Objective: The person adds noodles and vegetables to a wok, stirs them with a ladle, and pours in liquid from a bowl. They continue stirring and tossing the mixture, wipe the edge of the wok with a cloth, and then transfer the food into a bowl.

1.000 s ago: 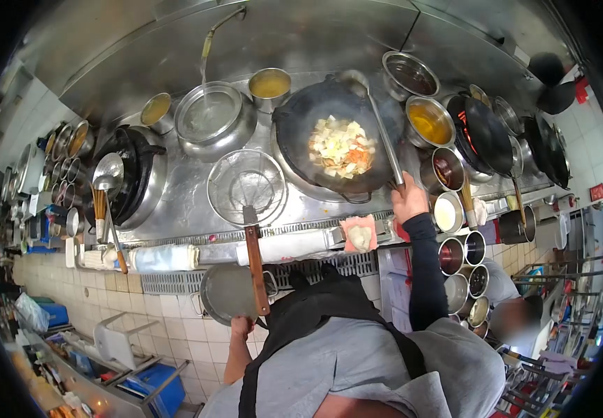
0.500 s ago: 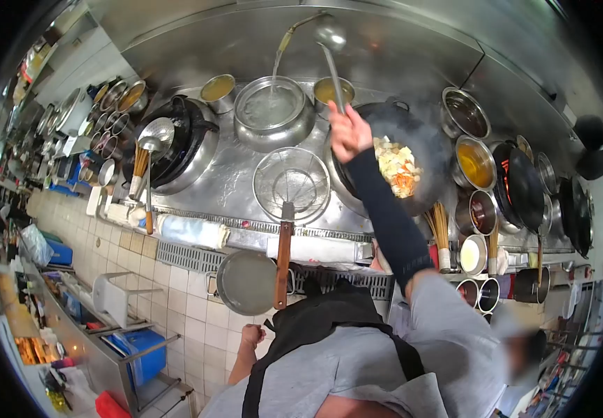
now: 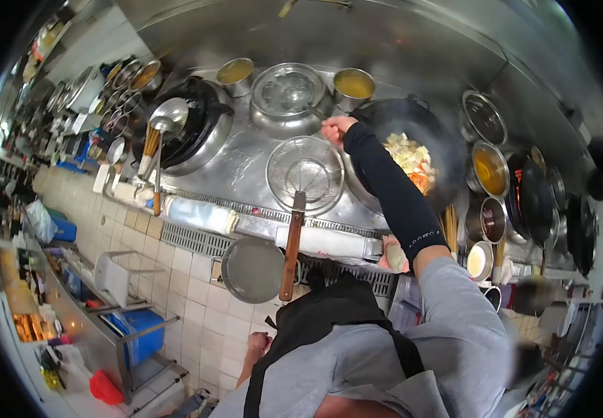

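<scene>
My right hand (image 3: 338, 129) is closed round the handle of a ladle (image 3: 306, 106), whose bowl reaches into the water in the round metal pot (image 3: 266, 111). Beside my forearm a dark wok (image 3: 448, 150) holds pale and orange chopped food (image 3: 411, 164). Low at my left side, my left hand (image 3: 260, 341) has its fingers curled; anything inside them is hidden. A wire strainer (image 3: 306, 174) with a wooden handle rests in front of the pot.
Another wok (image 3: 204, 139) with a perforated skimmer (image 3: 170, 115) stands at the left. Pots of yellow liquid (image 3: 354, 84) flank the water pot. A grey pan (image 3: 253, 270) sits below the counter edge. Sauce bowls (image 3: 490, 169) and bamboo brushes (image 3: 449, 226) are at the right.
My right hand has come down with the ladle, from the spout to the water pot. The spout's water stream no longer shows. The view has shifted slightly.
</scene>
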A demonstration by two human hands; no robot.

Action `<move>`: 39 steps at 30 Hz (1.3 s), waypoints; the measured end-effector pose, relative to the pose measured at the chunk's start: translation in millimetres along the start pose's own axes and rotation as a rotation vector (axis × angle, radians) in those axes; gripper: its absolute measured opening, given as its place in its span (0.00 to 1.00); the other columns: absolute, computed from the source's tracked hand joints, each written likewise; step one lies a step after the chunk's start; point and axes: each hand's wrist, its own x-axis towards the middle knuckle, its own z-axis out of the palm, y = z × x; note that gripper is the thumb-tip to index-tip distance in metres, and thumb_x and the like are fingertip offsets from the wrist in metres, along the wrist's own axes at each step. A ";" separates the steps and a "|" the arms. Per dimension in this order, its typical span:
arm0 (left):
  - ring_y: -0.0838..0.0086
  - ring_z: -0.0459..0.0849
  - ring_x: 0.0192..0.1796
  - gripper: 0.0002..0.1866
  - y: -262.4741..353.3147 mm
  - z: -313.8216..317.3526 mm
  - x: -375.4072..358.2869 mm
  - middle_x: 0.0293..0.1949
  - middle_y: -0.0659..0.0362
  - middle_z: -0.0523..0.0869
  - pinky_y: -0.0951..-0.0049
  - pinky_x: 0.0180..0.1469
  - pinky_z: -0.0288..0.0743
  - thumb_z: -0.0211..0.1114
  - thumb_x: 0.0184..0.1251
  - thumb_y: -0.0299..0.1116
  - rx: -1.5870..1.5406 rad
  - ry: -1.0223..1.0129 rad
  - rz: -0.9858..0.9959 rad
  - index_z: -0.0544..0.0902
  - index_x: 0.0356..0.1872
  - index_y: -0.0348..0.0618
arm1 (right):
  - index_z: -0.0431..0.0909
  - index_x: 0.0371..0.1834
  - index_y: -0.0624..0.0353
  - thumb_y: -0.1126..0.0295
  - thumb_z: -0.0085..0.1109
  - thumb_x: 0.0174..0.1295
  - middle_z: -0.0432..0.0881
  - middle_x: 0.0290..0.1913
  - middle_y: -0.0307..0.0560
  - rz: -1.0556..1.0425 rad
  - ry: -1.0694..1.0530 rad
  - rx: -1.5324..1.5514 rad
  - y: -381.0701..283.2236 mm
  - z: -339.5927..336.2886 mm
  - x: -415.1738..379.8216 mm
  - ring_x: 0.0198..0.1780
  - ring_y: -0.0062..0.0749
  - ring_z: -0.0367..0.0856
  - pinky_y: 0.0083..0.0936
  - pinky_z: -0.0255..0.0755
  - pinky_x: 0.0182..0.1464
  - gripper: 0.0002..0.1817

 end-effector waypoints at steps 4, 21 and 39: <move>0.73 0.76 0.16 0.08 8.0 -17.5 14.8 0.20 0.54 0.80 0.76 0.15 0.70 0.52 0.71 0.26 0.015 0.001 0.008 0.77 0.32 0.34 | 0.67 0.46 0.71 0.73 0.56 0.68 0.68 0.22 0.36 -0.053 -0.189 0.578 -9.9 12.5 -62.5 0.15 0.14 0.63 0.09 0.60 0.14 0.13; 0.71 0.80 0.19 0.09 62.3 -40.2 47.4 0.21 0.55 0.81 0.74 0.17 0.73 0.53 0.66 0.26 -0.224 0.074 -0.303 0.79 0.29 0.35 | 0.82 0.27 0.68 0.67 0.62 0.53 0.85 0.29 0.62 -0.686 0.850 -1.430 13.3 21.9 14.2 0.29 0.42 0.87 0.33 0.78 0.33 0.12; 0.64 0.86 0.26 0.13 -18.5 -21.4 71.1 0.26 0.50 0.87 0.64 0.30 0.78 0.56 0.59 0.37 0.292 0.092 -0.251 0.86 0.30 0.40 | 0.69 0.43 0.57 0.71 0.58 0.63 0.69 0.24 0.38 -0.423 0.113 -0.080 221.6 -1.4 -116.0 0.15 0.18 0.63 0.23 0.56 0.12 0.09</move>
